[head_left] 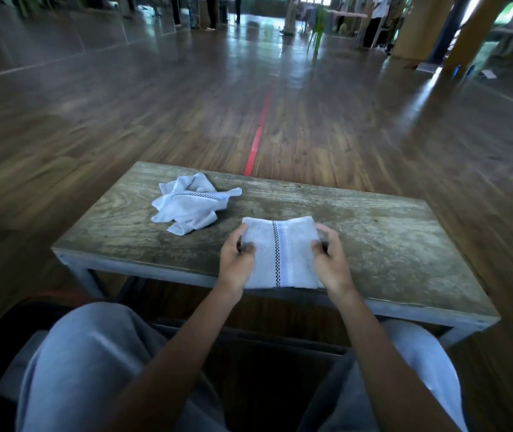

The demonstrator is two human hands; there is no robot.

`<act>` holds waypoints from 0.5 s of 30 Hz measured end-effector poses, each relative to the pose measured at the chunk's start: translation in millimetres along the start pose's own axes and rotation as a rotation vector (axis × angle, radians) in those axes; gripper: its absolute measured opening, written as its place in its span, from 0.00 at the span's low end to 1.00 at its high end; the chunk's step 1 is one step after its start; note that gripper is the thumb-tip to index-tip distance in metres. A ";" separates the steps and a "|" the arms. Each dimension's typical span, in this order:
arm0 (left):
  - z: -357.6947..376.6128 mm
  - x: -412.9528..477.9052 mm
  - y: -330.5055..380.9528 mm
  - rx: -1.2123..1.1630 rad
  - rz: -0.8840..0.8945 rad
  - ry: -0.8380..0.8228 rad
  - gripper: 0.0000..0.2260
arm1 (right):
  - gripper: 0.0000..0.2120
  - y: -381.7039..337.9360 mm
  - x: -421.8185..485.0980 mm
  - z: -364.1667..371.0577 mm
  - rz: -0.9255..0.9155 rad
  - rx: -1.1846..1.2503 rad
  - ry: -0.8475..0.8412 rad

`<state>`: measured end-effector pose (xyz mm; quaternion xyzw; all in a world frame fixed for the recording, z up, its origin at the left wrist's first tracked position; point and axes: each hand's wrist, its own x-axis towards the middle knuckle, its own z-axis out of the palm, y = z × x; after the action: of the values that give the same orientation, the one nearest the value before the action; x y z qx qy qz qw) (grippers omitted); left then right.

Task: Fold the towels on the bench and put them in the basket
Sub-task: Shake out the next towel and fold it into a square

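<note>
Towel (280,251) lies at near edge of worktop (389,244), squarely btwn my hands: L hand (236,263) pinches its left side, R hand (331,263) its right. Stripe (276,254) runs near-to-far, so next fold prob. goes along that axis. 2nd towel (191,202) crumpled far-left, nearer L hand.

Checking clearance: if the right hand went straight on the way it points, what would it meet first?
Likely nothing: beyond the folded towel it grips, the right hand faces only bare bench top to the far edge. The crumpled towel lies well left.
</note>
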<state>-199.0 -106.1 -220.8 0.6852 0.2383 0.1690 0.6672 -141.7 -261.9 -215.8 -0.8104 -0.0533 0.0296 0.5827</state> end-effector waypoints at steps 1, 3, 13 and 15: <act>-14.0 -4.2 5.8 -0.012 0.039 0.027 0.19 | 0.14 -9.5 -7.2 8.1 -0.046 0.003 -0.018; -41.2 -11.7 15.6 -0.023 0.082 0.084 0.19 | 0.14 -27.5 -17.2 26.3 -0.113 0.014 -0.057; -237.5 -92.9 25.2 0.022 0.165 0.555 0.22 | 0.18 -126.5 -93.4 183.0 -0.267 0.093 -0.532; -269.7 -107.1 11.7 0.013 0.150 0.656 0.25 | 0.19 -131.0 -108.7 217.8 -0.294 0.113 -0.619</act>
<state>-434.8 59.7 -185.7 0.6140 0.3906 0.4276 0.5362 -280.3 -28.7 -162.7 -0.7132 -0.3419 0.1929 0.5808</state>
